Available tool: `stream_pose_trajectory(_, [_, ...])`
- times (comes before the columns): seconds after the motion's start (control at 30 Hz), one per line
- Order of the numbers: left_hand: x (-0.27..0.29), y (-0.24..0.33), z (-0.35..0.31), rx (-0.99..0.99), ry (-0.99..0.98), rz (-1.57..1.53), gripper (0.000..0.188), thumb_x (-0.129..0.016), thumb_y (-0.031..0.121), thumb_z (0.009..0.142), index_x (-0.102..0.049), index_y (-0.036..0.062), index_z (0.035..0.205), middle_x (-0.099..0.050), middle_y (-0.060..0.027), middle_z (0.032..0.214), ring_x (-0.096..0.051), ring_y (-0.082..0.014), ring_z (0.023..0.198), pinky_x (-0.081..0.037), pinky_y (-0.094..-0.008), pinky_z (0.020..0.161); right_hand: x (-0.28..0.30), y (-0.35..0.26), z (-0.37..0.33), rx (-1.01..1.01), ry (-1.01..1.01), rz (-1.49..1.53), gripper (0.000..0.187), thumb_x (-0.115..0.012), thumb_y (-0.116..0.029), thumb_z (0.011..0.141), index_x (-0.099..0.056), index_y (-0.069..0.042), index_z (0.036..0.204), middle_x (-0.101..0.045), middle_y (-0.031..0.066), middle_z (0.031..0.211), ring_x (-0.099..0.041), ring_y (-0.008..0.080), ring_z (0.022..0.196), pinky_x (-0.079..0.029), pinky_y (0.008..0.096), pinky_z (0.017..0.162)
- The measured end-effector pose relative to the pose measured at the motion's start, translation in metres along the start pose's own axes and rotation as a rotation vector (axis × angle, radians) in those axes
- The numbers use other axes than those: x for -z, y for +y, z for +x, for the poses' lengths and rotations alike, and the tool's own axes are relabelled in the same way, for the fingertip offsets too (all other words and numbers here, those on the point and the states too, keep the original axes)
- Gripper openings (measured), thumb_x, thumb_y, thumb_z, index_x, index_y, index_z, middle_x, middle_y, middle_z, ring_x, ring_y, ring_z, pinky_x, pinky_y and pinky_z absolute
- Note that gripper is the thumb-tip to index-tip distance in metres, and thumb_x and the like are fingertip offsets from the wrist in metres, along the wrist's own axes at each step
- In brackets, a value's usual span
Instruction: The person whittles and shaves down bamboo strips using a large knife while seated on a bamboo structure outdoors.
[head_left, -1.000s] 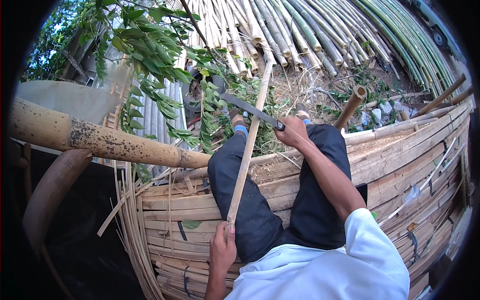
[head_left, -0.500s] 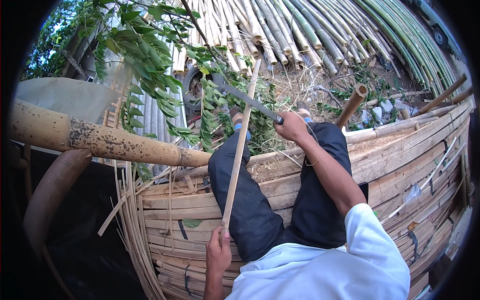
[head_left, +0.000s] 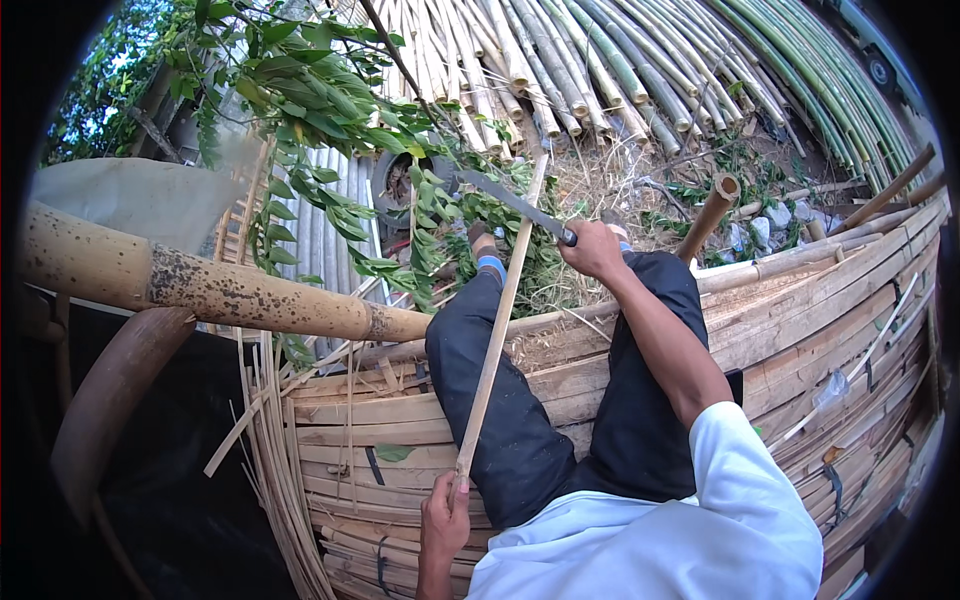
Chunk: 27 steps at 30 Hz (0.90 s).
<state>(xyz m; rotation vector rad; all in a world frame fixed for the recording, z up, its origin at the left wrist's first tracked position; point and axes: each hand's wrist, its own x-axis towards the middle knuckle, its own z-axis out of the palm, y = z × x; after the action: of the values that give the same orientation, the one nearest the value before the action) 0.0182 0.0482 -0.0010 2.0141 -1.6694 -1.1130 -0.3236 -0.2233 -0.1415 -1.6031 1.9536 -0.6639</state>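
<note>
Bamboo strip [head_left: 500,320]: slants across left leg [head_left: 482,390]
Left hand [head_left: 445,515]: I see it clamped on strip's near end
Right hand [head_left: 592,248]: right of strip, gripping knife [head_left: 500,198], blade crossing strip
Tyre [head_left: 381,190]: left of strip; contents unclear to me

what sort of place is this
Probably an outdoor bamboo-working yard: rows of bamboo poles lie ahead, stacked flat strips lie on both sides, and the right hand holds a knife.

Stacked slats [head_left: 800,312]: person [head_left: 640,545] seated on them; green leaf [head_left: 394,453], clear plastic scrap [head_left: 831,389] lying on top.
</note>
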Motion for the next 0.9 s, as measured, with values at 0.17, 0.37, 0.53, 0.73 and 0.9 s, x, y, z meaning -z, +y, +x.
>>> stream_pose_trajectory(0.17, [0.003,-0.004,-0.006,0.031,-0.022,-0.028,0.028,-0.053,0.023,0.098,-0.055,-0.0016,0.111,-0.050,0.0005,0.067,-0.040,-0.0058,0.060,-0.034,-0.0240,0.053,0.003,0.031,0.016,-0.417,0.070,0.202,0.036,-0.060,-0.030,0.077,-0.067,0.003,0.089,-0.067,0.0264,0.086,-0.065,0.0408,0.089,-0.048,0.0484,0.079])
stream_pose_trajectory(0.37, [-0.006,-0.005,0.014,0.094,0.014,0.016,0.030,-0.055,0.026,0.096,-0.056,-0.0003,0.111,-0.063,-0.0172,0.074,-0.064,-0.0302,0.067,-0.047,-0.0388,0.062,-0.031,0.025,0.007,-0.488,-0.132,0.959,0.024,-0.063,-0.018,0.081,-0.055,0.002,0.071,-0.053,0.0059,0.058,-0.051,0.0181,0.050,-0.040,0.0372,0.050])
stream_pose_trajectory(0.53, [-0.013,0.010,0.051,0.022,0.078,-0.040,0.032,-0.057,0.030,0.095,-0.056,0.0009,0.111,-0.065,-0.0190,0.078,-0.066,-0.0348,0.072,-0.048,-0.0414,0.065,-0.032,0.009,-0.010,-0.056,0.127,0.588,0.024,-0.064,-0.019,0.084,-0.055,0.002,0.075,-0.050,0.0081,0.055,-0.049,0.0172,0.049,-0.038,0.0356,0.050])
stream_pose_trajectory(0.73, [-0.025,0.045,0.105,-0.094,0.092,-0.102,0.038,-0.058,0.034,0.094,-0.056,0.0006,0.112,-0.067,-0.0191,0.082,-0.066,-0.0364,0.077,-0.048,-0.0412,0.066,-0.015,-0.053,-0.073,0.635,-0.091,0.390,0.017,-0.071,-0.015,0.073,-0.059,-0.006,0.080,-0.055,0.0159,0.057,-0.059,0.0355,0.055,-0.044,0.0418,0.050])
stream_pose_trajectory(0.9, [-0.024,0.070,0.116,-0.180,0.142,-0.126,0.036,-0.058,0.032,0.095,-0.056,-0.0002,0.111,-0.066,-0.0167,0.077,-0.066,-0.0325,0.072,-0.048,-0.0402,0.065,-0.025,-0.058,-0.083,0.771,-0.136,0.312,0.020,-0.073,-0.016,0.068,-0.059,-0.008,0.081,-0.059,0.0122,0.060,-0.062,0.0339,0.057,-0.046,0.0422,0.050])
